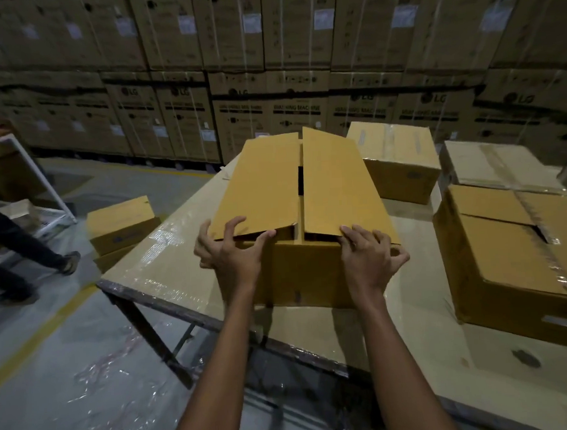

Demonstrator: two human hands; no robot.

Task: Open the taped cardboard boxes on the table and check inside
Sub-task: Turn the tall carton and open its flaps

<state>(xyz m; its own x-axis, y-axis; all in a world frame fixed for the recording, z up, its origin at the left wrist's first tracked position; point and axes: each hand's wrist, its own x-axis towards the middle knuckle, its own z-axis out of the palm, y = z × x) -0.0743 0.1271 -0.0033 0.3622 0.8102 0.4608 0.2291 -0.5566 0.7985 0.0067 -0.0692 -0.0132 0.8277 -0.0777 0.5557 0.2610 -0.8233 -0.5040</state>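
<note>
Left hand (229, 251) and right hand (369, 257) each pinch the flaps (258, 183) of the box (304, 272). The card looks stiff and light, so lift at the near edges.

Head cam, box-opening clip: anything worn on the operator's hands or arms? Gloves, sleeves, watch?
Nothing worn shows. Left hand and right hand are ungloved; both forearms are bare down to the frame's bottom edge, no sleeves. No watch or wristband visible; rings too small to tell.
</note>
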